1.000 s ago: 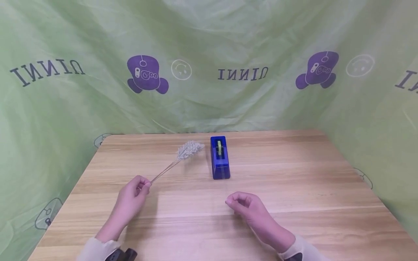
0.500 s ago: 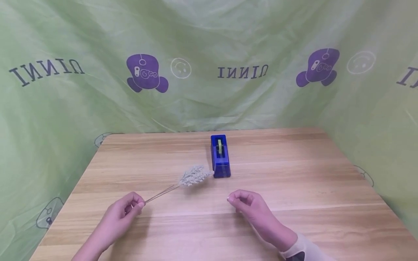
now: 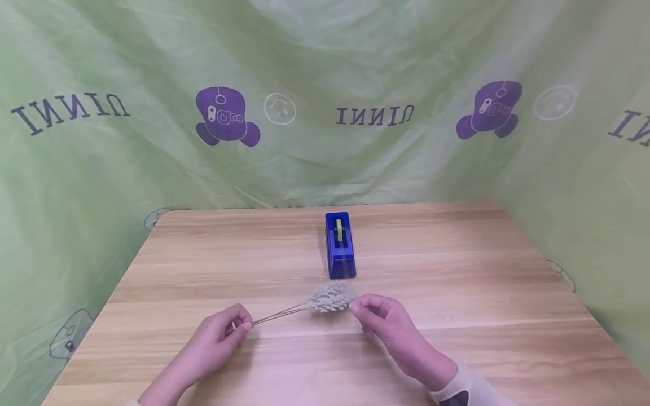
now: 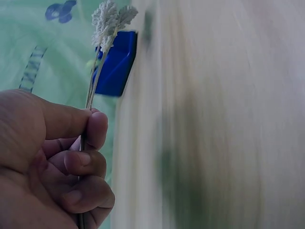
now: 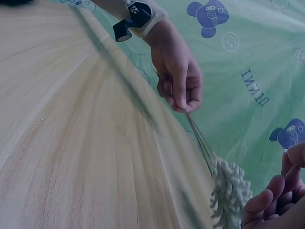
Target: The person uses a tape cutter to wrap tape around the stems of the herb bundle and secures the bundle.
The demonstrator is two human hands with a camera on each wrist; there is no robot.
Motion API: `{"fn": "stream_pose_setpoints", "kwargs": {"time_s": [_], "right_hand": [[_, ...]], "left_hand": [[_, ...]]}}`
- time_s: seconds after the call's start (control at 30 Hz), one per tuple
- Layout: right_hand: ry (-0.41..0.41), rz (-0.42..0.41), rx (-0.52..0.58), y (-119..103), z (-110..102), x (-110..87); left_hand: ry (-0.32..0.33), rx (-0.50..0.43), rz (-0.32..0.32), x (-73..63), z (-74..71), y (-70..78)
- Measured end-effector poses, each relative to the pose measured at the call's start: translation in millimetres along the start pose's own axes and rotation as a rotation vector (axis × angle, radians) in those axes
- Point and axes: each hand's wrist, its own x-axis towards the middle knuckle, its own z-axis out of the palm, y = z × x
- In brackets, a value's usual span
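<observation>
My left hand [image 3: 213,344] pinches the thin brown stems of a dried flower sprig [image 3: 330,299] between thumb and index finger. In the left wrist view the other fingers curl round the lower stems [image 4: 82,143]. The sprig's pale grey, fluffy head points right, above the table. My right hand [image 3: 393,330] has its thumb and index fingertips together right at the tip of that head, with a tiny pale bit at the fingertips; what it is, I cannot tell. Just beyond the sprig stands a blue tape dispenser [image 3: 341,265] with a yellow-green roll.
The wooden table [image 3: 457,270] extends around both hands. Green cloth [image 3: 304,169] printed with purple figures hangs behind it and along both sides. A dark device [image 5: 139,14] is strapped to the left wrist.
My left hand first drew back toward me, then shifted right, carrying the sprig from left of the dispenser to in front of it, up to the right fingertips. The right hand has barely moved.
</observation>
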Motion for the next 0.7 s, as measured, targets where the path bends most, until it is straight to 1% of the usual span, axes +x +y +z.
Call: {"fn": "stream_pose_setpoints", "kwargs": {"time_s": [0.1,0.27,0.5,0.7], "right_hand": [[-0.026,-0.004,0.008,1,2,0.0],[-0.044,-0.002,0.022,2,5,0.2],[-0.004,0.03,-0.002,2,7,2.0],[-0.006,0.029,0.008,0,6,1.0]], "left_hand": [[-0.034,-0.012,0.021,4.7,8.8,2.6],[-0.05,-0.042,0.03,17.1,23.6,10.8],[-0.091,-0.06,0.064,42.2,42.5,31.5],[-0.105,-0.079,0.099,60.0,55.3,51.3]]}}
